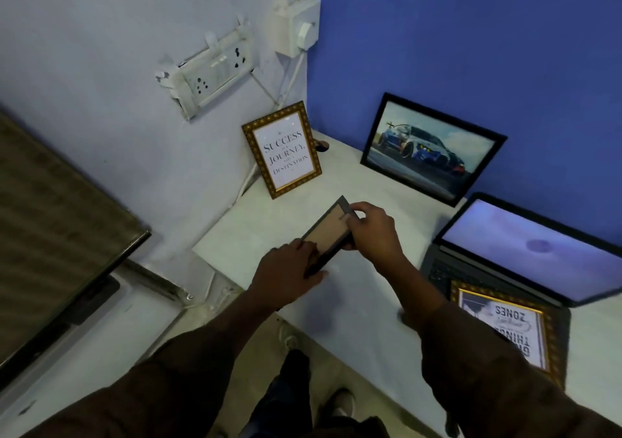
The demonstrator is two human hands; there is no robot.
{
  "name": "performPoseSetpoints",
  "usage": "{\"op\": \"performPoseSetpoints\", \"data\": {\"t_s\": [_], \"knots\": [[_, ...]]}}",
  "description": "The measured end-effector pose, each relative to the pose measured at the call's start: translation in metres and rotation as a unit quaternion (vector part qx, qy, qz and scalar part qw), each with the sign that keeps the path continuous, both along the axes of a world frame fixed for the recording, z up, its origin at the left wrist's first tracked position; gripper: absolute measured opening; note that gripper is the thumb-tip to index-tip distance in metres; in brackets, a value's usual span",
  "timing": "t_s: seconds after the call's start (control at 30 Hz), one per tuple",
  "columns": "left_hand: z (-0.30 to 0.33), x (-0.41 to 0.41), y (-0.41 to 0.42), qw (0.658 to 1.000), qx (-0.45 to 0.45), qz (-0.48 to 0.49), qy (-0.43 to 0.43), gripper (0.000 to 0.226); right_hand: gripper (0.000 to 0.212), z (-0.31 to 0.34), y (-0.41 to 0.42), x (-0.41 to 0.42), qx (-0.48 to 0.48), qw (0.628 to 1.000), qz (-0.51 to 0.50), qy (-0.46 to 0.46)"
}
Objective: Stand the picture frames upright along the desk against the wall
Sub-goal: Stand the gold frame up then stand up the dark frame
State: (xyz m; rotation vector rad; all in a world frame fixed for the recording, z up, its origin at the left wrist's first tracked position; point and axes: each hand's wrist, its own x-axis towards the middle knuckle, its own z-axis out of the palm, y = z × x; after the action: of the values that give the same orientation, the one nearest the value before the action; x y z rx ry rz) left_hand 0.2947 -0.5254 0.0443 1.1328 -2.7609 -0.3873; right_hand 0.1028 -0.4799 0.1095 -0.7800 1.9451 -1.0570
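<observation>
A small dark frame point(328, 232) is held above the white desk point(255, 222), its brown back facing me. My left hand point(289, 269) grips its near end and my right hand point(375, 230) holds its far end. A gold frame with a "Success" text point(286, 149) stands upright in the corner against the pale wall. A black frame with a car picture point(430, 148) leans against the blue wall. Another gold frame point(515, 330) lies flat on the laptop's keyboard at the right.
An open laptop point(538, 252) with a lit screen sits at the right against the blue wall. Wall sockets point(215, 70) and cables hang above the corner. A dark monitor point(57, 222) stands on a lower surface at the left. My legs and shoes show below the desk edge.
</observation>
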Motion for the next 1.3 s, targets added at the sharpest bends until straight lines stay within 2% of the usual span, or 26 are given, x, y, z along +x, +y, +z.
{"op": "performPoseSetpoints", "data": {"t_s": [0.1,0.2,0.27,0.33,0.4,0.47,0.53,0.63,0.7,0.83,0.97,1.17,1.23,1.3], "knots": [[0.007,0.004,0.032,0.992,-0.026,0.053,0.109,0.041,0.024,0.021,0.022,0.004,-0.012,0.998,-0.023,-0.064],[0.022,0.002,0.044,0.981,-0.032,0.1,0.162,0.027,0.038,0.038,0.04,0.002,-0.063,0.987,-0.037,-0.145],[0.034,-0.001,0.053,0.973,-0.012,0.125,0.192,0.024,0.038,0.044,0.059,-0.005,-0.097,0.985,-0.05,-0.135],[0.044,-0.004,0.059,0.951,0.07,0.163,0.255,0.025,0.039,0.042,0.076,-0.016,-0.108,0.987,-0.083,-0.08],[0.056,-0.008,0.062,0.902,0.193,0.203,0.328,0.025,0.043,0.036,0.097,-0.029,-0.077,0.988,-0.131,-0.019],[0.067,-0.013,0.066,0.816,0.336,0.229,0.411,0.024,0.045,0.029,0.122,-0.041,-0.043,0.984,-0.172,-0.003],[0.078,-0.018,0.073,0.738,0.435,0.235,0.459,0.025,0.05,0.02,0.145,-0.047,-0.023,0.983,-0.179,-0.022],[0.09,-0.025,0.085,0.694,0.499,0.211,0.474,0.028,0.048,0.01,0.171,-0.049,-0.019,0.983,-0.156,-0.097],[0.093,-0.028,0.095,0.686,0.521,0.19,0.47,0.028,0.049,0.018,0.186,-0.04,-0.031,0.98,-0.144,-0.131],[0.095,-0.022,0.115,0.703,0.527,0.165,0.448,0.028,0.043,0.039,0.208,-0.018,-0.094,0.964,-0.157,-0.192],[0.084,-0.004,0.135,0.709,0.535,0.154,0.433,0.029,0.041,0.042,0.228,0.006,-0.106,0.969,-0.171,-0.144],[0.057,0.013,0.178,0.818,0.475,0.134,0.296,0.035,0.035,0.031,0.289,0.037,-0.119,0.971,-0.205,-0.037],[0.052,0.013,0.194,0.811,0.504,0.123,0.271,0.039,0.034,0.029,0.309,0.038,-0.121,0.971,-0.207,-0.018],[0.051,0.007,0.211,0.776,0.559,0.114,0.269,0.04,0.032,0.031,0.329,0.035,-0.129,0.968,-0.216,-0.001]]}}
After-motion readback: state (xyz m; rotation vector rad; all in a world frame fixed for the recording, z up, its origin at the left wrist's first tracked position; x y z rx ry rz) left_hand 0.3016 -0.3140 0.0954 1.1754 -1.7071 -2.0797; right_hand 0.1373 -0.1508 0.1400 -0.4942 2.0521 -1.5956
